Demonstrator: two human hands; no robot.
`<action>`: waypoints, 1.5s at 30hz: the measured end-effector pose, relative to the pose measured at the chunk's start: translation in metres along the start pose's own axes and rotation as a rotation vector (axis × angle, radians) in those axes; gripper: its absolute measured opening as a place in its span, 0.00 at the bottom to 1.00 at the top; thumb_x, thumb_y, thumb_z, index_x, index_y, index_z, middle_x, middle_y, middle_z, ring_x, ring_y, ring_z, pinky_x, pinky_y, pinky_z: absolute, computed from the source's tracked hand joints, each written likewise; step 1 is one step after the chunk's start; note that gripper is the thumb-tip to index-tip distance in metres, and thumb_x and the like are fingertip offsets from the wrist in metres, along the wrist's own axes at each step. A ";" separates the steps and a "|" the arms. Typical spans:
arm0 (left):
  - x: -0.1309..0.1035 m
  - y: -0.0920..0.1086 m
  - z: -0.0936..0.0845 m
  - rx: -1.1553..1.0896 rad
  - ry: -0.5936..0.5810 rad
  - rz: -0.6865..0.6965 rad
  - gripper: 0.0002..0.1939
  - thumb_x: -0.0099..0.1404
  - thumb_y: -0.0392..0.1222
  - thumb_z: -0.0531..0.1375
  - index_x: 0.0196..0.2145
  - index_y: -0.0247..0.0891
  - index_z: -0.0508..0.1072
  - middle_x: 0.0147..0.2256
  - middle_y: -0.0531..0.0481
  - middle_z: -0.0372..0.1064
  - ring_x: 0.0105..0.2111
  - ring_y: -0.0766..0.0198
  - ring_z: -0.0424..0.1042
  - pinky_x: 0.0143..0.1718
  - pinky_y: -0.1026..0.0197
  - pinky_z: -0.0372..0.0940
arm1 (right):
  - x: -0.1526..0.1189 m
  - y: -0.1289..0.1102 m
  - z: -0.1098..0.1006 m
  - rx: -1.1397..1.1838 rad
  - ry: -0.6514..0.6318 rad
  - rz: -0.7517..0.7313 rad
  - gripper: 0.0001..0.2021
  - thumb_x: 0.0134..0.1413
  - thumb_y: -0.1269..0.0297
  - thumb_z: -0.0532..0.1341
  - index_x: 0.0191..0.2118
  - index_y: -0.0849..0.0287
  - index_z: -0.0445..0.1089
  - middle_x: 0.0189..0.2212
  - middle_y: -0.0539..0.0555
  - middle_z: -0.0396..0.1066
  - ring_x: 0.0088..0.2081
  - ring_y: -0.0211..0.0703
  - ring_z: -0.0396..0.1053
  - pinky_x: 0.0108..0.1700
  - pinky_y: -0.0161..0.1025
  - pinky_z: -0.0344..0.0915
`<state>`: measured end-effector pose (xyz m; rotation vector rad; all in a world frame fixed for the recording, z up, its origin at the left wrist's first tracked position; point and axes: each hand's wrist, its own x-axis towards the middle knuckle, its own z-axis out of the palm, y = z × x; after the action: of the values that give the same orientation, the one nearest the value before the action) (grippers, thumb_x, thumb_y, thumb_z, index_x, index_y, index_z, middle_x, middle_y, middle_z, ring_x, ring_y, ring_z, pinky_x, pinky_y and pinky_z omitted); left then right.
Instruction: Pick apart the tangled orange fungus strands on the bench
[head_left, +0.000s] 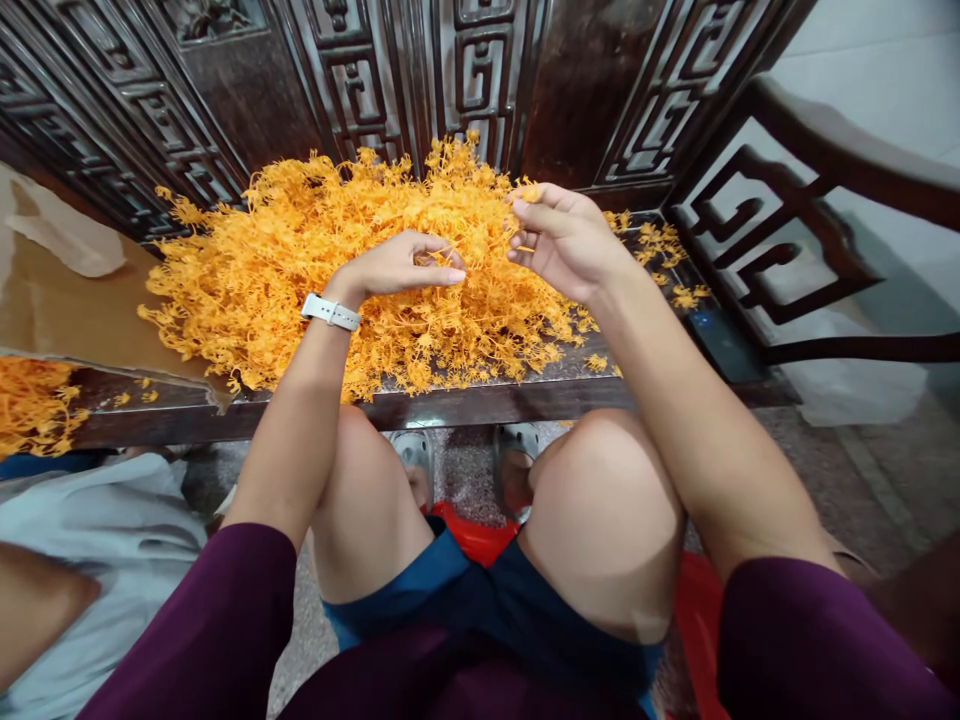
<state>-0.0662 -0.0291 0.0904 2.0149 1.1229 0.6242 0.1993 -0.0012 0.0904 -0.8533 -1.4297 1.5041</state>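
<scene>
A big heap of orange, thin-stemmed plastic flower-like pieces (pixel 375 215) lies before me on a dark wooden bench. My right hand (pixel 559 232) is raised at the heap's right side. Its thumb and forefinger pinch one small orange flower piece (pixel 527 188), and the other fingers curl loosely. My left hand (pixel 401 265), with a white watch strap (pixel 331 311) at the wrist, hovers over the heap's middle. Its thumb is stretched out and its fingers are bent, with a gap between them; orange shows behind. Whether a thin stem lies in that gap is unclear.
The bench (pixel 465 404) has a carved back (pixel 480 70) and a carved armrest (pixel 795 215). Cardboard (pixel 112 300) stands at the left, with more orange pieces (pixel 34 405) beyond it. Another person's arm (pixel 41 610) is at lower left. A dark flat object (pixel 724 340) lies at right.
</scene>
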 end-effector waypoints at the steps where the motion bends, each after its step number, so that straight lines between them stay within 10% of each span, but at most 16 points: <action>1: 0.000 0.001 0.001 -0.019 -0.007 -0.002 0.29 0.64 0.71 0.69 0.42 0.40 0.84 0.27 0.53 0.69 0.28 0.66 0.64 0.32 0.61 0.59 | 0.001 0.001 0.000 0.013 -0.009 0.000 0.15 0.58 0.54 0.76 0.42 0.49 0.70 0.29 0.48 0.69 0.33 0.44 0.71 0.41 0.45 0.77; 8: 0.012 0.003 0.018 -0.024 0.126 0.022 0.36 0.73 0.76 0.56 0.33 0.38 0.79 0.20 0.59 0.49 0.20 0.70 0.54 0.26 0.60 0.55 | 0.004 0.005 0.011 0.098 0.037 0.042 0.12 0.62 0.53 0.73 0.43 0.51 0.72 0.30 0.48 0.69 0.30 0.41 0.67 0.35 0.41 0.74; 18: 0.017 -0.007 0.021 0.023 0.179 0.122 0.37 0.72 0.76 0.58 0.26 0.39 0.75 0.24 0.51 0.69 0.27 0.68 0.68 0.33 0.61 0.63 | 0.008 0.010 0.006 0.050 0.131 -0.033 0.17 0.65 0.50 0.73 0.37 0.51 0.67 0.33 0.49 0.72 0.31 0.40 0.69 0.36 0.39 0.73; 23: 0.026 -0.008 0.032 -0.086 0.234 0.134 0.36 0.70 0.78 0.59 0.25 0.40 0.64 0.23 0.53 0.65 0.26 0.69 0.67 0.32 0.62 0.64 | 0.008 0.015 0.009 -0.029 0.069 -0.088 0.19 0.62 0.47 0.75 0.37 0.51 0.67 0.35 0.52 0.74 0.36 0.43 0.71 0.36 0.40 0.74; 29: 0.033 -0.014 0.029 -0.066 0.293 0.210 0.32 0.70 0.75 0.61 0.37 0.39 0.75 0.26 0.55 0.65 0.23 0.70 0.59 0.29 0.62 0.58 | 0.012 0.016 0.007 -0.045 0.094 -0.127 0.18 0.66 0.53 0.73 0.34 0.53 0.64 0.34 0.51 0.69 0.39 0.43 0.70 0.39 0.39 0.73; 40: 0.036 -0.022 0.017 0.210 0.518 0.271 0.20 0.73 0.58 0.64 0.34 0.39 0.81 0.30 0.47 0.76 0.30 0.61 0.70 0.38 0.55 0.65 | 0.006 0.010 0.018 -0.004 -0.153 -0.013 0.17 0.70 0.60 0.70 0.32 0.55 0.65 0.31 0.49 0.65 0.33 0.39 0.67 0.37 0.37 0.70; 45: 0.036 -0.050 -0.005 0.244 0.673 0.188 0.27 0.71 0.68 0.62 0.33 0.40 0.79 0.25 0.50 0.66 0.27 0.61 0.65 0.41 0.52 0.67 | 0.000 0.000 0.015 -0.004 -0.424 -0.074 0.18 0.65 0.55 0.75 0.33 0.59 0.70 0.28 0.48 0.67 0.32 0.35 0.68 0.38 0.35 0.70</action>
<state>-0.0771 0.0207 0.0561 2.1956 1.4482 1.3920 0.1860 -0.0074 0.0921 -0.4911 -1.7462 1.6914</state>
